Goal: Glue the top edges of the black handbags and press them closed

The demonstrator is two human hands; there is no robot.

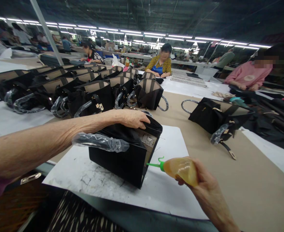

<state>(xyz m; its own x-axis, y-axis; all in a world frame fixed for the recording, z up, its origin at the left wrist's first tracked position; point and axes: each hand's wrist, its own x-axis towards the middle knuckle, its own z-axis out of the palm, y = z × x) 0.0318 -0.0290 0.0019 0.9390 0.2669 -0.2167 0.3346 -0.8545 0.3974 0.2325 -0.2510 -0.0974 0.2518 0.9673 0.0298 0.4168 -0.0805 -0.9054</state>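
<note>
A black handbag [117, 161] lies on its side on a white sheet [84, 175], its end turned to the right. My left hand [132, 119] grips the bag's upper edge, fingertips curled over the rim. A plastic-wrapped handle [100, 142] sticks out along the bag's near side. My right hand [202, 177] is closed around a soft glue bottle [180, 169] with yellowish liquid. The bottle's thin green nozzle points left, its tip at the bag's right edge; I cannot tell whether it touches. A pale lining and a light patch show inside.
Several black handbags [91, 93] with wrapped handles stand in rows at the back left. One more handbag [217, 114] stands on the brown table covering [231, 180] at right. Co-workers sit across the table; dark fabric [275, 119] is piled at far right.
</note>
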